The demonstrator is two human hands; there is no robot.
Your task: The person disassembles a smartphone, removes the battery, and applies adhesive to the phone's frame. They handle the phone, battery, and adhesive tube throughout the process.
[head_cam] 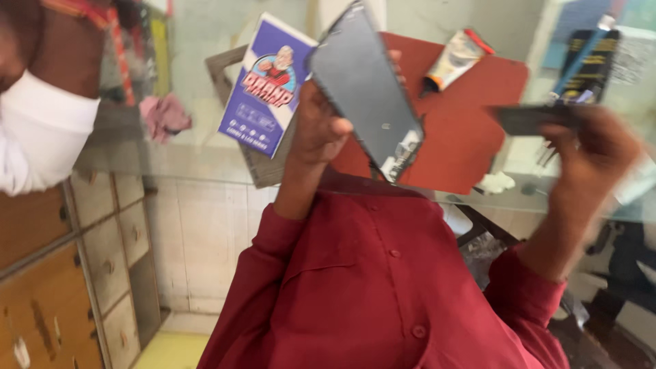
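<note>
Open room lies at lower left of the frame, between the wooden drawers (pixel 41 287) and the red shirt. At upper centre the bench (pixel 198 147) is crowded: a purple box (pixel 263 89), the red mat (pixel 471 116) and a glue tube (pixel 454 58) block passage. Another person's white sleeve (pixel 37 137) bars the upper left.

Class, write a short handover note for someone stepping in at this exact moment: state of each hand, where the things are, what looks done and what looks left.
Left hand: grips a dark phone screen panel, held up and tilted, with a flex strip hanging at its lower end.
Right hand: blurred by motion, holds a thin dark flat piece; what it is cannot be told.
On the red mat: a glue tube. A purple box lies left of the panel.
Done: panel is lifted off the mat.
Left: cannot tell whether glue is applied; the two pieces are still apart.
</note>
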